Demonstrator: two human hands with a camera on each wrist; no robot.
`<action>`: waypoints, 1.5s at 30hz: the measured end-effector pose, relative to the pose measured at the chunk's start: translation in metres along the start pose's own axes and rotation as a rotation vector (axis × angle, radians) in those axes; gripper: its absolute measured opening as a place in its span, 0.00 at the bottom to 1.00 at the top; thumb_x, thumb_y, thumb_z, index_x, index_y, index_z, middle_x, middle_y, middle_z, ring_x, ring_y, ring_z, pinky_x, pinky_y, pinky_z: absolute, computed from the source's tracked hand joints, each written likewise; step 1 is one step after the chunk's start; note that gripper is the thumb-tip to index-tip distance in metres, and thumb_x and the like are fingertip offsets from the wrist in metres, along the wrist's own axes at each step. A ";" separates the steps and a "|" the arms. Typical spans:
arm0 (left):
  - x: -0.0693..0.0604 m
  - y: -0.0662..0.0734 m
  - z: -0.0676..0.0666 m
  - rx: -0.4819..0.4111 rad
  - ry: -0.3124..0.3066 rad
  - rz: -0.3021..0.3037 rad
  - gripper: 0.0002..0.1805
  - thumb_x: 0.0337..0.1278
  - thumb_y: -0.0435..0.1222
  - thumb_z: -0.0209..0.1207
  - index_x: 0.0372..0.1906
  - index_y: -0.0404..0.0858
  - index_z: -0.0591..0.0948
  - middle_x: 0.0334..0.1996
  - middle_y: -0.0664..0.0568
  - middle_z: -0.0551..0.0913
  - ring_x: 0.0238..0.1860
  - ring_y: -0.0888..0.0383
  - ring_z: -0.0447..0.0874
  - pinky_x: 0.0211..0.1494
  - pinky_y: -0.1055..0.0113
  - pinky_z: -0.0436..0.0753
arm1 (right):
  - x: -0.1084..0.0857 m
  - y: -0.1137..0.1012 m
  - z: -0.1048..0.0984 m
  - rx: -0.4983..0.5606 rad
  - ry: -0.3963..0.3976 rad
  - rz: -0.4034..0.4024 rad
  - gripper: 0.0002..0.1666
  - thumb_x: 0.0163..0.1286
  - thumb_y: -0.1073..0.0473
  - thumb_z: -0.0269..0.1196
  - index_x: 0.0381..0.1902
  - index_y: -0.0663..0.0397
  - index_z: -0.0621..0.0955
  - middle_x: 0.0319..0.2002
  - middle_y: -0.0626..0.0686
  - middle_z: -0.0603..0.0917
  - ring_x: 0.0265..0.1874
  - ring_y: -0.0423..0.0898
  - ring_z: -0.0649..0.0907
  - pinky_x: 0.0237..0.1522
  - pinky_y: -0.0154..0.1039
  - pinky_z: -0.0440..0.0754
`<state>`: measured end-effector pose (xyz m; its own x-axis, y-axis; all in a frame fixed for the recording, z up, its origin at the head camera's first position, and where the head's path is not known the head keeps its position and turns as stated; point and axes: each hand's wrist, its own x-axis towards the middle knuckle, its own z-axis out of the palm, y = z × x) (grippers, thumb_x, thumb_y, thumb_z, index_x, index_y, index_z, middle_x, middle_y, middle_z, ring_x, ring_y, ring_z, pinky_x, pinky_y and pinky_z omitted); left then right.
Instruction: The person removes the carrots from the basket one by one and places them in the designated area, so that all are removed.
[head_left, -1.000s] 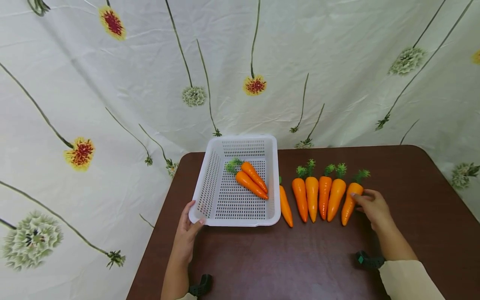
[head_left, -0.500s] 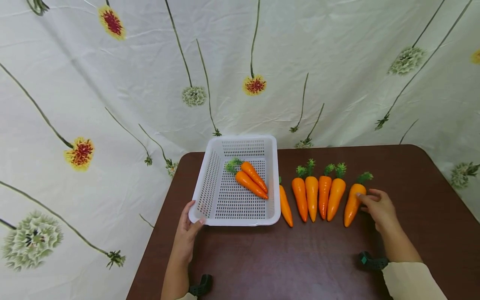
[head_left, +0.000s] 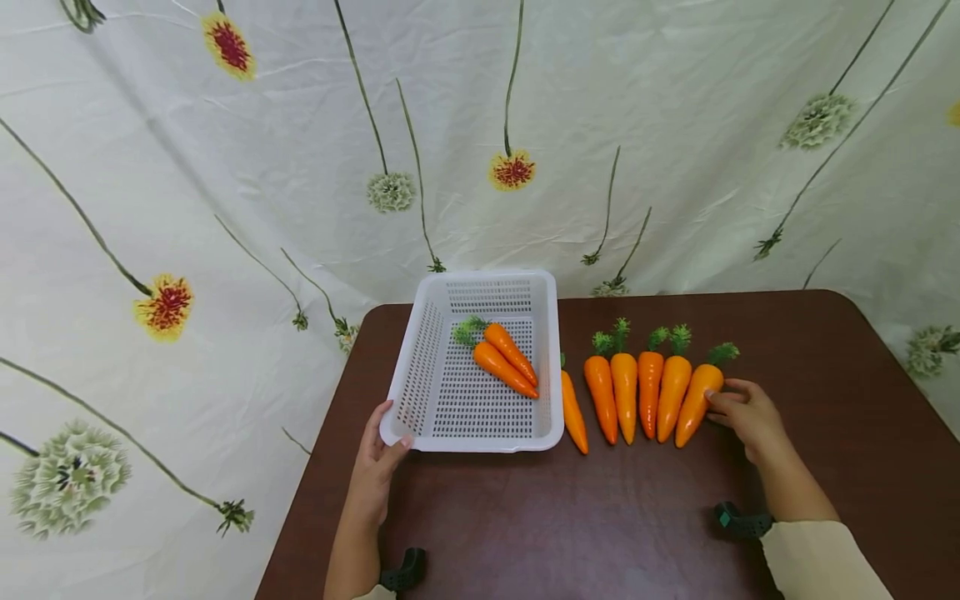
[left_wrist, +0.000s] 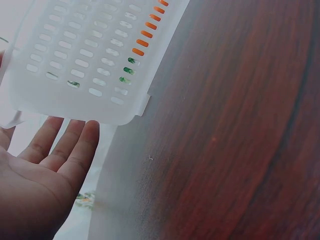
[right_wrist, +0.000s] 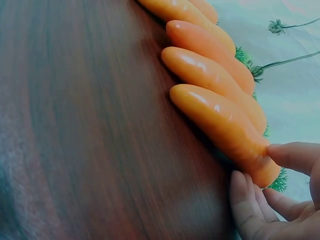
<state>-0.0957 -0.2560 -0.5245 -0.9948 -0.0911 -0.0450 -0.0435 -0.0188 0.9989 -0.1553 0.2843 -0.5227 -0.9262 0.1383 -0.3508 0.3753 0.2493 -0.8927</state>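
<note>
In the head view, my left hand holds the near left corner of a white perforated plastic basket, thumb over the rim. From the left wrist view, its fingers lie against the basket's outside wall. Two carrots with green tops lie inside it. My right hand pinches the thick end of the rightmost carrot, which lies on the table. In the right wrist view that carrot rests close beside its neighbour, thumb and fingers at its top end.
Several more carrots lie in a row right of the basket, tips toward me. One carrot sits against the basket's right side, partly hidden by it. The dark brown table meets a flowered cloth behind.
My right hand first shifts the rightmost carrot slightly right, then brings it left and turns it, so it now lies close against the row. The left hand and basket stay put.
</note>
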 end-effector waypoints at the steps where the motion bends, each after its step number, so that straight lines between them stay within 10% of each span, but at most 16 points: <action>1: 0.000 0.000 0.000 -0.001 -0.002 0.000 0.38 0.70 0.30 0.56 0.79 0.48 0.55 0.74 0.47 0.64 0.67 0.58 0.74 0.61 0.78 0.74 | 0.000 0.000 0.000 -0.008 0.006 0.001 0.48 0.78 0.51 0.56 0.77 0.74 0.46 0.65 0.72 0.68 0.32 0.26 0.82 0.44 0.32 0.86; 15: 0.000 0.000 0.000 0.002 -0.004 0.001 0.38 0.70 0.30 0.57 0.78 0.49 0.56 0.74 0.48 0.64 0.68 0.56 0.75 0.62 0.78 0.74 | -0.003 -0.013 -0.001 -0.074 0.123 -0.063 0.41 0.77 0.43 0.55 0.75 0.64 0.61 0.66 0.64 0.71 0.37 0.25 0.76 0.40 0.24 0.80; 24: 0.000 0.000 0.000 -0.008 -0.002 0.002 0.38 0.69 0.30 0.57 0.78 0.49 0.55 0.74 0.46 0.63 0.68 0.56 0.75 0.61 0.78 0.74 | -0.009 -0.042 0.010 -0.046 0.090 -0.175 0.40 0.76 0.41 0.57 0.74 0.59 0.65 0.51 0.35 0.75 0.45 0.29 0.78 0.46 0.23 0.79; 45: -0.001 0.003 0.006 -0.043 0.020 -0.035 0.37 0.72 0.31 0.52 0.79 0.51 0.53 0.75 0.47 0.62 0.70 0.50 0.70 0.61 0.73 0.73 | -0.018 -0.119 0.052 0.003 -0.030 -0.321 0.35 0.78 0.42 0.55 0.74 0.53 0.66 0.67 0.57 0.71 0.50 0.34 0.77 0.52 0.28 0.79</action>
<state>-0.0958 -0.2501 -0.5215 -0.9907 -0.1091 -0.0808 -0.0740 -0.0649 0.9951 -0.1847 0.2027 -0.4247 -0.9980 0.0245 -0.0589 0.0634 0.2728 -0.9600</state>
